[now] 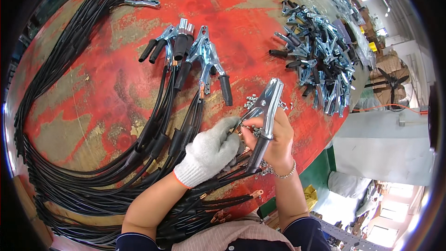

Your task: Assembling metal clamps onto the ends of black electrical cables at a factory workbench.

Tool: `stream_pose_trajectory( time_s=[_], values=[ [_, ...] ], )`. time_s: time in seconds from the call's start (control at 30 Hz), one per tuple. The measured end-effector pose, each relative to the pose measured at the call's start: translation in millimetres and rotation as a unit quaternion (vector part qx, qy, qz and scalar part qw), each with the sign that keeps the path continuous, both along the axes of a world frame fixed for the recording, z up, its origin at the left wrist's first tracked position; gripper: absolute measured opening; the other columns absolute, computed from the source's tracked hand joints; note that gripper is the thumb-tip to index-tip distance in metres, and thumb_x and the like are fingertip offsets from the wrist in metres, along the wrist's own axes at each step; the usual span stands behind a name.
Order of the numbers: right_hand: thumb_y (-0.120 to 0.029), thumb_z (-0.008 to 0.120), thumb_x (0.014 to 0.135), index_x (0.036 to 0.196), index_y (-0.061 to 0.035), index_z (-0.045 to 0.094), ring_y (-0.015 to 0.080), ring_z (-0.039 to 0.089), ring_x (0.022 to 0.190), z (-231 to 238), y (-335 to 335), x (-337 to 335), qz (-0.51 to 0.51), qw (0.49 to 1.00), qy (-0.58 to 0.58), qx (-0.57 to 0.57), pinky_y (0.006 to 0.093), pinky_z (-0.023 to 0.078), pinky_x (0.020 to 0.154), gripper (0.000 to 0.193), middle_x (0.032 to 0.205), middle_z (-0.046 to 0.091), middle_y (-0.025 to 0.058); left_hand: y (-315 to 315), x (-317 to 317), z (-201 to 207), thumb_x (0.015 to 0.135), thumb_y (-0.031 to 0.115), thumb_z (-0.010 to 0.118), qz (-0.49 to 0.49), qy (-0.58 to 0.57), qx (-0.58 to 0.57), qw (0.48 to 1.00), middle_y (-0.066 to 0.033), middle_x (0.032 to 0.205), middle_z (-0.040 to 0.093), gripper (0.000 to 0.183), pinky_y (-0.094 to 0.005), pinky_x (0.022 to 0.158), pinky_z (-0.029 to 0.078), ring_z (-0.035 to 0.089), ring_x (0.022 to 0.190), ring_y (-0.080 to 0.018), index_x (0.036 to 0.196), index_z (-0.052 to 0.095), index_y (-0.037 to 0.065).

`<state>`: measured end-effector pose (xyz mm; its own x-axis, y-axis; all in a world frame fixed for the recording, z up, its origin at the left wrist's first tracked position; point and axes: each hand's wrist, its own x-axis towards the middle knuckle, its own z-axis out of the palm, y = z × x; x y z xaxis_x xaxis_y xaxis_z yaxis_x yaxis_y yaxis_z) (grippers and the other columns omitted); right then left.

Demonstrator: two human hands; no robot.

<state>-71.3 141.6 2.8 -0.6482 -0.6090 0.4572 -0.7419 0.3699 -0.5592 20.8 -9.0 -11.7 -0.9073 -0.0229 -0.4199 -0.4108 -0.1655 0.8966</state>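
In front of me a silver welding ground clamp with a black handle grip stands tilted, its jaws pointing up and away. My bare right hand is closed around it, thumb and forefinger pinched near its inner side; any small part between them is too hidden to make out. My left hand, in a white knit glove, is closed at the clamp's lower left, on a black cable's copper-coloured end that is mostly covered by the fingers. Small metal nuts lie scattered on the table behind and below both hands.
Several clamps joined to cables lie ahead on the worn red table. A heap of loose clamps sits at the far right. Bundled black cables curve along the left and near side, some with bare copper lugs. A fan stands beyond.
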Motion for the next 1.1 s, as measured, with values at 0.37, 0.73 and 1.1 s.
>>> stream_pose_trajectory(
  time_s=[0.37,0.73,1.1],
  values=[
    [-0.002,0.083,0.062,0.084,-0.0092,0.074,0.0217,0.058,0.079,-3.4,-4.6,4.1,-0.003,1.000,0.009,0.000,0.0329,0.046,0.067,0.025,0.083,0.059,0.0065,-5.1,1.4,6.1,0.095,0.014,0.050,0.004,-0.028,0.021,0.999,-0.0059,0.074,0.065,0.041,-0.0265,0.054,0.055,0.064,0.060,-0.0106,0.134,0.048,0.003],
    [-0.017,0.082,0.072,0.085,-0.0119,0.072,0.0259,0.059,0.070,-9.4,5.5,0.4,-0.002,0.999,0.013,-0.044,0.0346,0.049,0.060,0.017,0.077,0.061,0.0055,6.2,0.2,-3.1,0.096,0.008,0.049,0.043,0.093,-0.002,0.995,-0.0058,0.071,0.061,0.032,-0.0249,0.046,0.048,0.059,0.053,-0.0099,0.126,0.052,-0.003],
    [-0.009,0.077,0.082,0.097,-0.0052,0.071,0.0197,0.062,0.081,-24.0,0.3,14.6,0.019,0.961,-0.203,-0.189,0.0283,0.052,0.070,0.016,0.095,0.059,0.0067,4.5,-0.6,-32.6,0.094,0.006,0.050,0.042,0.140,-0.048,0.988,-0.0025,0.085,0.062,0.031,-0.0226,0.064,0.045,0.055,0.072,-0.0063,0.124,0.055,-0.005]
  ],
)
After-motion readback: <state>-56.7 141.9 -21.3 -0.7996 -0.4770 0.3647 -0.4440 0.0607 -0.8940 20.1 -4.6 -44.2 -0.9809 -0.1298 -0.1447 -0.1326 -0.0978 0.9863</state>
